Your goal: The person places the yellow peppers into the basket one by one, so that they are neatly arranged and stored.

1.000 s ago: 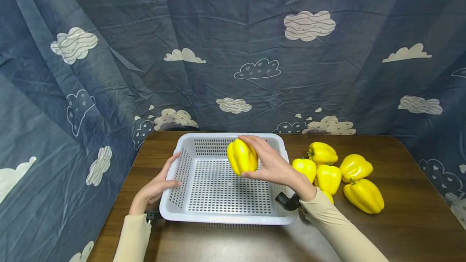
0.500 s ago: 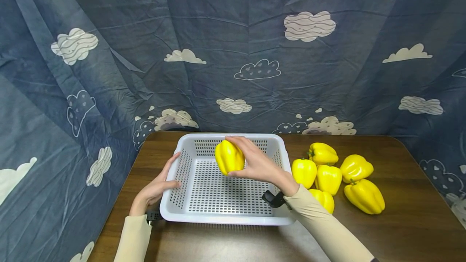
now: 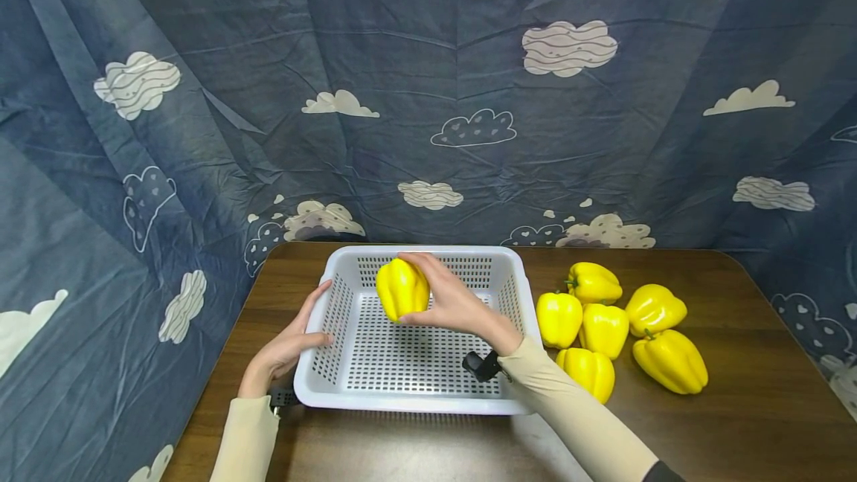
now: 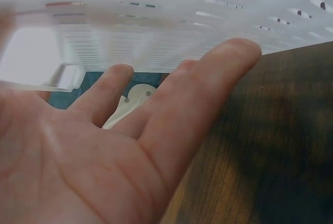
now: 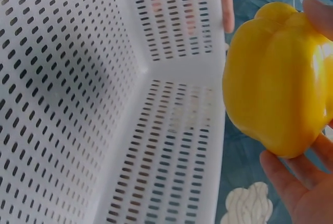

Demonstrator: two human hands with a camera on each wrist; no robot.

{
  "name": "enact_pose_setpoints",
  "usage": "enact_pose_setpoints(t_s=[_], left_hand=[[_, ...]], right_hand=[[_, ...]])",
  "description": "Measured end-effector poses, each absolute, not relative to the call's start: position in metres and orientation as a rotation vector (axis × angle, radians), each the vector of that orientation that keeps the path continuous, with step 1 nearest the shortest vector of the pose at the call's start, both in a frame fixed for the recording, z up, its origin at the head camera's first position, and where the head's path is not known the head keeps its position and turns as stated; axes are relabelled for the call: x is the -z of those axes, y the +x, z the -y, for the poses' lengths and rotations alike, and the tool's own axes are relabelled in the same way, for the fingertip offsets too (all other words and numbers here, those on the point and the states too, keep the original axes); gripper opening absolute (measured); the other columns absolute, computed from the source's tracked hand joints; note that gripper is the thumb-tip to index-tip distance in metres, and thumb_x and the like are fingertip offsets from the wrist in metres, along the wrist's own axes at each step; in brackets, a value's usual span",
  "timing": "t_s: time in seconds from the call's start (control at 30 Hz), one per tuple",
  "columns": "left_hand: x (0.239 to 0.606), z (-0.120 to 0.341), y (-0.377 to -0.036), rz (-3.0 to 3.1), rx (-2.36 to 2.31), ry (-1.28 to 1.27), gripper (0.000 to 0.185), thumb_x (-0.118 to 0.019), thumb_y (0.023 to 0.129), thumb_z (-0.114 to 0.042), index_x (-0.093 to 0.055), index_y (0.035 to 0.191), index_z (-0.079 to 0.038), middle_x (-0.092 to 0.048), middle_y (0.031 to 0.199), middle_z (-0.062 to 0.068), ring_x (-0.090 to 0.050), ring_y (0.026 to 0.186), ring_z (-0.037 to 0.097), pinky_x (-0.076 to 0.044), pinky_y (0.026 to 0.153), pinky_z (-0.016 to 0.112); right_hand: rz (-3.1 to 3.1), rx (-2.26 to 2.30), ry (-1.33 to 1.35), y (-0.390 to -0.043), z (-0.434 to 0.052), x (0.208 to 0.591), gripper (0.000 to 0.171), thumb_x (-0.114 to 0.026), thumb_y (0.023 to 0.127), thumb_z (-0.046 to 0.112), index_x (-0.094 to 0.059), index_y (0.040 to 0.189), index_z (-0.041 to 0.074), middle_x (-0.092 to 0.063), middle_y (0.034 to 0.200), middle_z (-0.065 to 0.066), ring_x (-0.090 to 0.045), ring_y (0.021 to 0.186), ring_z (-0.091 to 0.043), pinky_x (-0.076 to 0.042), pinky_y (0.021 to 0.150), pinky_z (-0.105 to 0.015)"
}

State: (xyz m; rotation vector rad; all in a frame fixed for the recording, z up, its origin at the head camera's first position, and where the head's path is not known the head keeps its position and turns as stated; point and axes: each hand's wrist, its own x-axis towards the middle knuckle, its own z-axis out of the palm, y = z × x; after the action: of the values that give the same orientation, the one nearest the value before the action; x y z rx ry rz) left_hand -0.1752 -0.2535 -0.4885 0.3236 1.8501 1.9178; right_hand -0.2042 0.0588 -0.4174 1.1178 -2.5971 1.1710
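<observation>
Right now we see the right hand (image 3: 457,302) curled around a yellow bell pepper (image 3: 402,288), fingers over its top and thumb under its lower side, held in the air above the far-left part of the white perforated basket (image 3: 408,402). From the right wrist view the pepper (image 5: 278,76) sits between fingertips and thumb, not touching the basket wall (image 5: 171,130) beside it. We note the left hand (image 3: 284,348) is open, fingers straight, flat against the outside of the basket's left wall, thumb up near the rim; the left wrist view shows the relaxed palm (image 4: 104,156) and straight fingers next to the slotted plastic, over the brown wooden table (image 3: 736,422). We count six more yellow peppers (image 3: 619,333) in a loose pile on the table just right of the basket, nearest one close to its right wall. Behind the table hangs a blue cloud-print cloth (image 3: 428,95).
</observation>
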Motion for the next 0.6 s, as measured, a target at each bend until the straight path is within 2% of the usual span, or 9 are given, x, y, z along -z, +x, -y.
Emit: enact_pose_setpoints(t_s=[0.23, 0.6], left_hand=[[0.489, 0.253, -0.175, -1.875, -1.906, 0.294, 0.096, -0.053, 0.083, 0.005, 0.0, 0.152, -0.036, 0.003, 0.154, 0.02, -0.027, 0.126, 0.056, -0.047, 0.078, 0.059], [0.489, 0.251, -0.175, -1.9, -1.892, 0.293, 0.096, -0.053, 0.082, 0.004, 0.0, 0.152, -0.035, 0.003, 0.155, 0.019, -0.027, 0.126, 0.056, -0.047, 0.078, 0.059]], right_hand=[[2.621, -1.237, 1.078, -0.211, -0.047, 0.424, 0.093, -0.085, 0.066, 0.032, -0.037, 0.142, 0.01, -0.046, 0.136, -0.007, -0.047, 0.115, -0.019, -0.04, 0.095, -0.039], [2.63, -1.367, 1.063, -0.22, -0.029, 0.436, 0.092, -0.085, 0.066, 0.03, -0.037, 0.141, 0.007, -0.045, 0.136, -0.01, -0.048, 0.115, -0.021, -0.041, 0.094, -0.04]])
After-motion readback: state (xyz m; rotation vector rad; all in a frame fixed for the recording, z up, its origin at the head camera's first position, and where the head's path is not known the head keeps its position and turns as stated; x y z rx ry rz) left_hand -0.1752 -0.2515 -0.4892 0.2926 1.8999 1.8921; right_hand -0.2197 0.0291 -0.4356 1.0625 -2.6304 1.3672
